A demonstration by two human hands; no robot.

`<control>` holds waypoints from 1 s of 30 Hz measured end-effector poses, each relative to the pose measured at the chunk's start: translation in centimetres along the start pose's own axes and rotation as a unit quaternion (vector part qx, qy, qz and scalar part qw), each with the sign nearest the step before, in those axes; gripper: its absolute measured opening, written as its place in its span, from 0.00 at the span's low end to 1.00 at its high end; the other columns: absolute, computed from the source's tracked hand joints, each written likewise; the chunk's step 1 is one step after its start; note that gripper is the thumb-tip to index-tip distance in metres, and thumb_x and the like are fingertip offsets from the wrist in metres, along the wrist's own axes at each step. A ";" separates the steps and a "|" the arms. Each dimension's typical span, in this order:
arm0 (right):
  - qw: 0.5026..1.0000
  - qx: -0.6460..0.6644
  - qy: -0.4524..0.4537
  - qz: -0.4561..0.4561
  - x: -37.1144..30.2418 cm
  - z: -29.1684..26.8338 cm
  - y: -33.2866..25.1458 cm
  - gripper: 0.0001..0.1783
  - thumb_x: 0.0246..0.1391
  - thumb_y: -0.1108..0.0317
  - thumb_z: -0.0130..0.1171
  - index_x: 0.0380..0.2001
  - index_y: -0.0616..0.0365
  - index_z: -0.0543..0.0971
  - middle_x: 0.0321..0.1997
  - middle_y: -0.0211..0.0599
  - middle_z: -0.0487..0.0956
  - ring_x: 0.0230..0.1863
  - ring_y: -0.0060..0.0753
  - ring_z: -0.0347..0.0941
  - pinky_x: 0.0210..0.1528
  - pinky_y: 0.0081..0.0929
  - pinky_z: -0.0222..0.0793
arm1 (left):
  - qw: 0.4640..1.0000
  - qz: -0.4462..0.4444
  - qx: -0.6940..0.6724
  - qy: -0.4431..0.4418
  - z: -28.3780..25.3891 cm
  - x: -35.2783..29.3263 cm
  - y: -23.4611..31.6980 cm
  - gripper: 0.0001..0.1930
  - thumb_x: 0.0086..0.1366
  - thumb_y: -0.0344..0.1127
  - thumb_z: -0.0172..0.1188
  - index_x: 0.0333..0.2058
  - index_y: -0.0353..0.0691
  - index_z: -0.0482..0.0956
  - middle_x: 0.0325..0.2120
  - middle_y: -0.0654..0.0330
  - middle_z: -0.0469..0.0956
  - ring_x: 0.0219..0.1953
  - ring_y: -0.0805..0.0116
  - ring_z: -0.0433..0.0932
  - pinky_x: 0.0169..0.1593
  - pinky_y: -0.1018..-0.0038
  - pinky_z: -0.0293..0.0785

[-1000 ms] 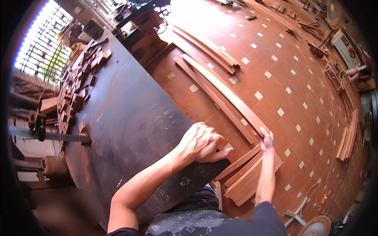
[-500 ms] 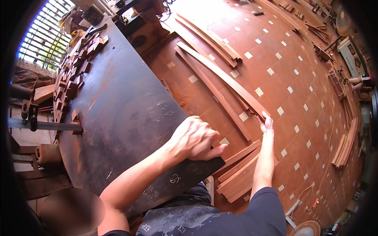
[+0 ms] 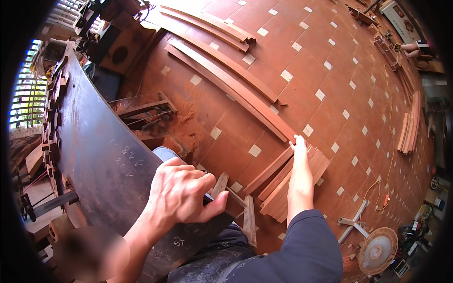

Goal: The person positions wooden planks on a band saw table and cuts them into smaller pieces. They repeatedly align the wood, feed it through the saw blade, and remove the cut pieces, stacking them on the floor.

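Note:
My right hand [image 3: 299,143] reaches down to the floor, its fingers closed around the near end of a long, slightly curved wooden strip [image 3: 236,86]. That strip lies low beside a second, darker strip [image 3: 222,91], close along its length. My left hand [image 3: 181,192] is at the edge of a dark sheet-topped table [image 3: 101,155] with chalk marks. Its fingers curl over that edge and the thumb sticks out; the fingertips are partly hidden. Beneath my right forearm is a stack of short reddish boards [image 3: 288,188].
More long strips [image 3: 212,28] lie farther off on the tiled floor [image 3: 330,122]. Small wooden blocks [image 3: 52,122] line the table's far left edge. A wooden frame [image 3: 146,111] stands near sawdust. At the right are a round fan [image 3: 377,251], a yellow cord [image 3: 388,108] and another person's hand [image 3: 412,49].
My right hand has lowered the strip's near end, bringing it alongside the darker strip. The view has shifted right and downward; my left hand stays at the table edge.

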State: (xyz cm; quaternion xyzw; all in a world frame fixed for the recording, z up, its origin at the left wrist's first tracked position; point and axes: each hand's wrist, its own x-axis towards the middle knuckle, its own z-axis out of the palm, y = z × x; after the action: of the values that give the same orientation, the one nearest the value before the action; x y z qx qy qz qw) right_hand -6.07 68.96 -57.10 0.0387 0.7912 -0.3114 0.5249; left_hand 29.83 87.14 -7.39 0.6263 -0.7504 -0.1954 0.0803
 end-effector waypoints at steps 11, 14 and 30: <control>0.985 0.115 -0.116 -0.060 4.5 -5.6 1.2 0.13 0.60 0.74 0.50 0.20 0.52 0.71 0.16 0.31 0.68 0.20 0.36 0.71 0.40 0.42 0.85 | 1.000 0.007 -0.007 0.017 -0.2 -0.1 0.0 0.19 0.55 0.46 0.69 0.14 0.47 0.71 0.12 0.63 0.73 0.18 0.61 0.76 0.31 0.66 0.68; 0.996 -0.012 -0.064 -0.064 0.6 -10.3 6.2 0.13 0.59 0.72 0.50 0.20 0.54 0.75 0.17 0.40 0.76 0.17 0.38 0.75 0.22 0.36 0.79 | 0.999 0.008 -0.019 0.027 0.5 -0.2 -0.4 0.19 0.55 0.46 0.68 0.14 0.46 0.71 0.12 0.62 0.71 0.17 0.57 0.73 0.31 0.64 0.64; 0.779 -0.557 -0.243 -0.153 -27.5 -25.9 30.1 0.31 0.60 0.30 0.59 0.47 0.42 0.91 0.49 0.45 0.89 0.53 0.48 0.85 0.58 0.46 0.79 | 0.994 0.063 0.047 0.074 0.8 0.3 0.8 0.25 0.68 0.50 0.61 0.18 0.35 0.79 0.16 0.45 0.76 0.22 0.41 0.79 0.33 0.52 0.74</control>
State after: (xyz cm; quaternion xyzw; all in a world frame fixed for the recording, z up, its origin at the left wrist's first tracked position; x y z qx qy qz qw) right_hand -2.96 114.26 -40.61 -0.4592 0.6686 0.1081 0.5749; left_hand 28.75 87.13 -7.78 0.5934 -0.7888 -0.1075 0.1185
